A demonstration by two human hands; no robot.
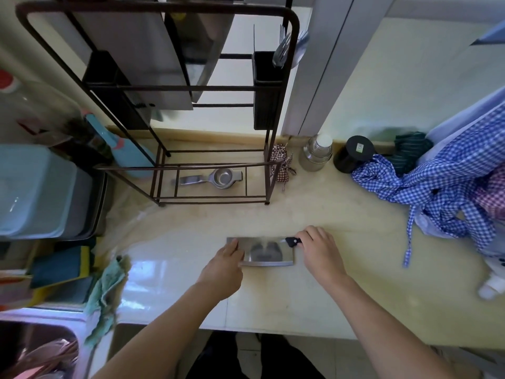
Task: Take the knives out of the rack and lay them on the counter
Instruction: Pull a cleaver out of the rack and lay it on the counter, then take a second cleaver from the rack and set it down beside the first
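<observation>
A broad steel cleaver (263, 251) with a black handle lies flat on the pale counter (341, 283), blade to the left. My right hand (319, 248) is closed around its handle. My left hand (225, 265) rests with its fingers on the blade's left end. Behind them stands the dark metal rack (175, 86); big steel blades (153, 58) hang in its upper part, above black holders.
A metal strainer (216, 178) lies on the rack's bottom shelf. A steel jar (317, 153) and a black canister (354, 153) stand at the back. Blue checked cloth (442, 187) is heaped at the right. A blue bin (35, 192), a green rag (108, 288) and the sink (35, 348) are at the left.
</observation>
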